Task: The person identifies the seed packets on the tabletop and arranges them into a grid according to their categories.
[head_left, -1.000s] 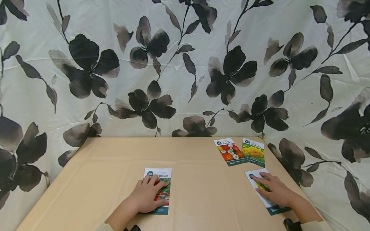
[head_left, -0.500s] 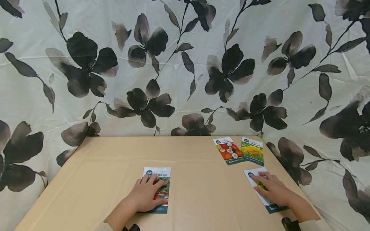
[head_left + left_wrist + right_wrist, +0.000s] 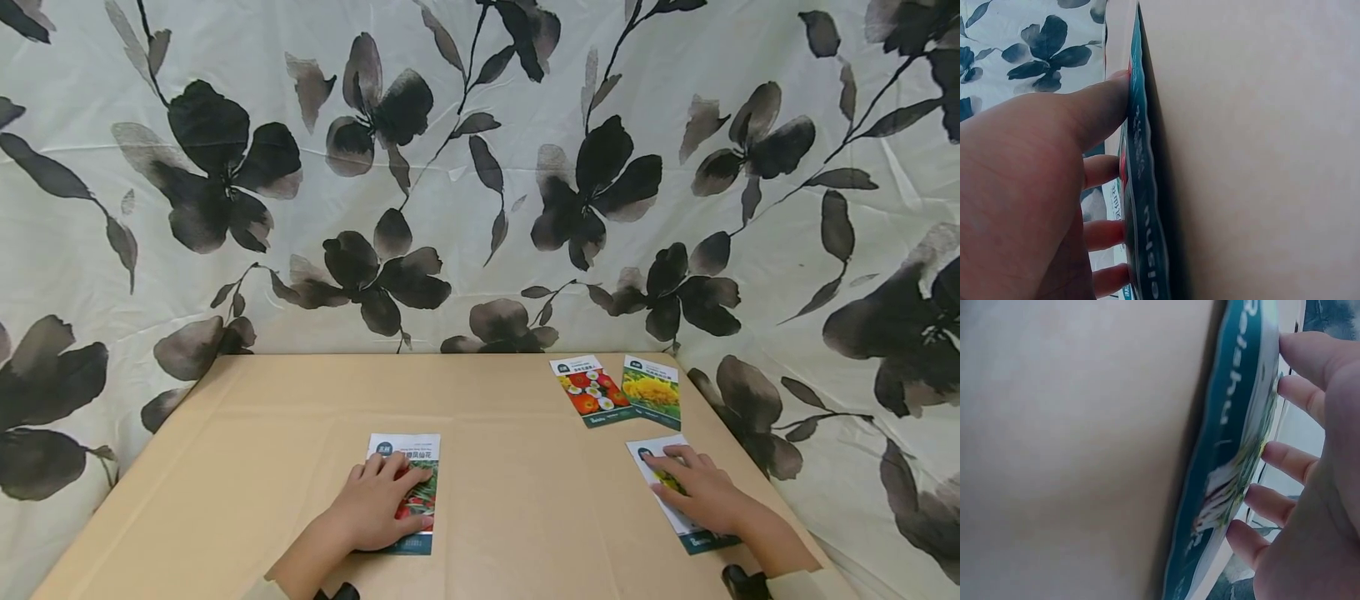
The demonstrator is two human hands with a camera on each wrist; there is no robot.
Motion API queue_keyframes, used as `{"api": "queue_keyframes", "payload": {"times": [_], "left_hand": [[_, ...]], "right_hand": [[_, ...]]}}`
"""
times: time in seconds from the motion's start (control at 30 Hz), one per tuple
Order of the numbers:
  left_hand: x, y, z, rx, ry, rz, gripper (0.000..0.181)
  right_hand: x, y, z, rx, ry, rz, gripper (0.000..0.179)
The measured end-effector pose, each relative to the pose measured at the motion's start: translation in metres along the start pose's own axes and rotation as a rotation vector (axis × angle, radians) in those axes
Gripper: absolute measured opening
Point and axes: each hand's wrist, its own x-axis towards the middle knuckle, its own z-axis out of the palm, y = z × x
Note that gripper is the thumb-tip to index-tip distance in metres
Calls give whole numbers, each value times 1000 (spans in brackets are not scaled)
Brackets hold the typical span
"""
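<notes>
My left hand rests on a seed packet with red flowers, lying near the table's front, left of centre. Its fingers spread over the upper part, thumb at the right edge. In the left wrist view the thumb and fingertips touch the face of this packet, whose teal lower edge stands a little off the table. My right hand lies over another seed packet, white with a yellow-flower picture and set at a slant. The right wrist view has spread fingertips pressing its printed face.
Behind the right hand lie two more seed packets, one with red and white flowers and one with yellow flowers, their lower corners meeting. They are on a tan table. A floral curtain hangs behind and beside it.
The head view has shifted slightly. Both hands stay on the same packets, with hardly any movement.
</notes>
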Motion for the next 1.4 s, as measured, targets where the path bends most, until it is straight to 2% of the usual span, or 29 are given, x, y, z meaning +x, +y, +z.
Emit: {"api": "queue_keyframes", "payload": {"times": [0.37, 1.4], "left_hand": [[1, -3, 0, -9, 8, 3, 66], [-7, -5, 2, 7, 36, 34, 65]], "right_hand": [[2, -4, 0, -1, -15, 29, 66], [-5, -27, 6, 0, 13, 13, 60]]}}
